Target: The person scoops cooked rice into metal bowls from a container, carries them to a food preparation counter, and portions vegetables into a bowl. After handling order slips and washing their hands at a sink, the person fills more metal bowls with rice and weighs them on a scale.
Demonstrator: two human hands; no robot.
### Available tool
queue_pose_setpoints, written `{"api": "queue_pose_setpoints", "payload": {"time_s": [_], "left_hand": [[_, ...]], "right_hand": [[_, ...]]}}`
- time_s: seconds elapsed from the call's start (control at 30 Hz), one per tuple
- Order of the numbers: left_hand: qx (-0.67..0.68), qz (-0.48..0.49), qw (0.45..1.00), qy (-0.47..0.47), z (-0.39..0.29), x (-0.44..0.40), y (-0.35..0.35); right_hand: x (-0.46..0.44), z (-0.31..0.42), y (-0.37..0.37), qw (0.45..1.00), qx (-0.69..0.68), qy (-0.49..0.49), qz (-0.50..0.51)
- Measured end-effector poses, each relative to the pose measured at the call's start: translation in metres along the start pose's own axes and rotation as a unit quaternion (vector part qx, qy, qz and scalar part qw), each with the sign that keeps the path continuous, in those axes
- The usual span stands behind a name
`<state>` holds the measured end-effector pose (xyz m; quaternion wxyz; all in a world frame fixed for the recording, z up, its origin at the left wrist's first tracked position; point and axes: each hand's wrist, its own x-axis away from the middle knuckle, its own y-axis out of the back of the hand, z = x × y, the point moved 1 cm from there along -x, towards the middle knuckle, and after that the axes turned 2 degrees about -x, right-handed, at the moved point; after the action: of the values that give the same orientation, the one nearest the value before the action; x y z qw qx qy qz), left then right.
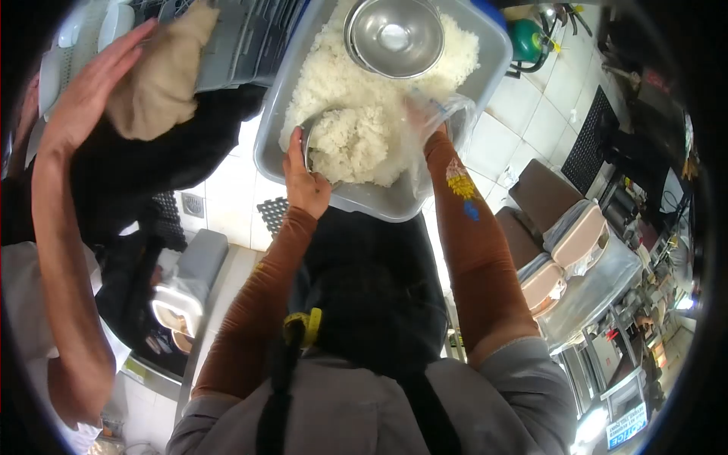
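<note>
My left hand [306, 186] grips the near left rim of a metal bowl [305, 144] heaped with white cooked rice [353, 144]. The bowl is inside a grey plastic tub [271, 144], over more loose rice [326, 68]. Beside the heap, at its right, is my right hand [422, 120], within or behind a clear plastic bag [455, 114]. Its fingers are blurred and partly hidden by the bag and rice. Two nested empty metal bowls [394, 38] rest on the rice at the far side of the tub. Brown sleeves cover both my forearms.
At the left, another person's arm [68, 220] reaches up beside a beige cloth [163, 83] and grey racks [239, 45]. White tiles [523, 106] make up the floor. Brown lidded bins [553, 205] stand at the right, and a green cylinder [525, 39] at the upper right.
</note>
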<state>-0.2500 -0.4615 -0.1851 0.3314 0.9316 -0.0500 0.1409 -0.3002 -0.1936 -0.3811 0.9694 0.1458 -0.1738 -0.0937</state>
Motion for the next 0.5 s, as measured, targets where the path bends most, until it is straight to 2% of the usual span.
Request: {"api": "queue_pose_setpoints", "payload": {"time_s": [0.07,0.1,0.23,0.33,0.37,0.4,0.43,0.47,0.5], "left_hand": [[0.01,-0.001,1.0,-0.002,0.0,0.002,-0.005],[0.016,-0.003,1.0,-0.005,0.0,0.003,-0.008],[0.013,0.015,1.0,0.019,-0.007,0.007,-0.013],[0.174,0.016,0.985,-0.001,0.032,0.008,-0.017],[0.207,0.043,0.976,0.06,0.057,0.005,-0.016],[0.37,0.083,0.915,0.142,0.04,0.002,-0.001],[0.519,0.12,0.818,0.218,0.006,-0.005,0.022],[0.438,0.13,0.88,0.13,0.009,-0.005,0.024],[0.35,0.12,0.928,0.043,0.013,-0.005,0.026]], "right_hand": [[0.025,0.011,-0.017,0.998,0.007,-0.061,0.02],[0.044,0.001,-0.044,0.995,0.086,-0.057,-0.003],[0.086,0.013,-0.078,0.978,0.115,-0.012,0.176],[0.141,0.063,-0.146,0.948,0.256,-0.025,0.189],[0.146,0.089,-0.137,0.975,0.06,-0.015,0.213],[0.147,0.131,-0.115,0.963,-0.139,-0.008,0.23],[0.148,0.144,-0.096,0.956,-0.189,0.007,0.225],[0.149,0.157,-0.077,0.945,-0.239,0.022,0.222],[0.148,0.155,-0.059,0.967,-0.145,0.043,0.206]]}}
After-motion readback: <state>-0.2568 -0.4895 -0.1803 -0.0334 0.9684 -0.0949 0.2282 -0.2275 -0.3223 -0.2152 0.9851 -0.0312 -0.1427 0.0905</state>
